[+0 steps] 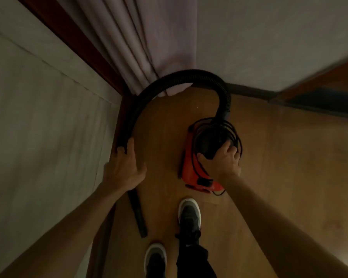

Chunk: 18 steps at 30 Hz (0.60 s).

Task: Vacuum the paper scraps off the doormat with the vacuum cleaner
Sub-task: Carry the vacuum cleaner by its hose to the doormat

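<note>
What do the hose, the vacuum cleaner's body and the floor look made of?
The hose: apparently flexible black plastic, matte, finely ribbed along its curve. The vacuum cleaner body: hard orange-red plastic, smooth, faintly glossy moulded edges. The floor: wood or wood-look laminate, brown with faint streaks; dim light leaves it open.

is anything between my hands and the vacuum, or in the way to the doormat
Nothing visible stands between them: the left hand grips the black hose and the right hand holds the top of the vacuum cleaner. The doormat is out of view, so the way there cannot be judged.
</note>
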Each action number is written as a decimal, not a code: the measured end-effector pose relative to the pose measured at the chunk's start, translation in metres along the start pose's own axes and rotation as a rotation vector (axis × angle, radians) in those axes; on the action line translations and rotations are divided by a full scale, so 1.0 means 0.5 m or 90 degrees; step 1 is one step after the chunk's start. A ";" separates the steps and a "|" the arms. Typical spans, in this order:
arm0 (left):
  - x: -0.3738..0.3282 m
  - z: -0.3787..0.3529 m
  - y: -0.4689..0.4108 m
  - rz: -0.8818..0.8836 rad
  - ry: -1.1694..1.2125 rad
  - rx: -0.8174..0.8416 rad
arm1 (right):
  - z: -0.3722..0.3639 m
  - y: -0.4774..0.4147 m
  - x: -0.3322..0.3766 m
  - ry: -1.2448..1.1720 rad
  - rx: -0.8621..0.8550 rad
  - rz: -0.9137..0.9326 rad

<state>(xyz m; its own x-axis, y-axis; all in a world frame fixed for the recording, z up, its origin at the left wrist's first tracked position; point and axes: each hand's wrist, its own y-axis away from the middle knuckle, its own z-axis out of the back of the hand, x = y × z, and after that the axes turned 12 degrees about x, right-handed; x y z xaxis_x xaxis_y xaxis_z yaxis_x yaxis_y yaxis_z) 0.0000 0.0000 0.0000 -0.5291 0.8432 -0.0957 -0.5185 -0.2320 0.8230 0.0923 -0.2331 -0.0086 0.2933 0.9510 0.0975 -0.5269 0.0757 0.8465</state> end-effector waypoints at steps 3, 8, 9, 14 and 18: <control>0.011 -0.008 -0.031 0.021 0.035 -0.007 | -0.016 -0.023 0.011 -0.036 -0.031 -0.016; 0.023 -0.013 -0.085 0.050 0.074 -0.002 | -0.042 -0.053 0.030 -0.104 -0.090 -0.023; 0.026 -0.013 -0.095 0.056 0.081 -0.009 | -0.048 -0.058 0.034 -0.118 -0.105 -0.025; 0.033 -0.010 -0.139 0.068 0.104 -0.029 | -0.081 -0.073 0.059 -0.167 -0.167 -0.052; 0.049 -0.026 -0.181 0.074 0.126 -0.043 | -0.114 -0.093 0.071 -0.176 -0.209 -0.084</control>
<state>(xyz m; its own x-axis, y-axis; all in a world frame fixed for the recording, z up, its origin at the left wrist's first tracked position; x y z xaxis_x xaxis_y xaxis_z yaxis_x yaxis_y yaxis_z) 0.0251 0.0353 -0.0840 -0.7055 0.6993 -0.1155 -0.4867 -0.3594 0.7962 0.0818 -0.1858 -0.0742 0.5543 0.8139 0.1741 -0.6827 0.3249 0.6545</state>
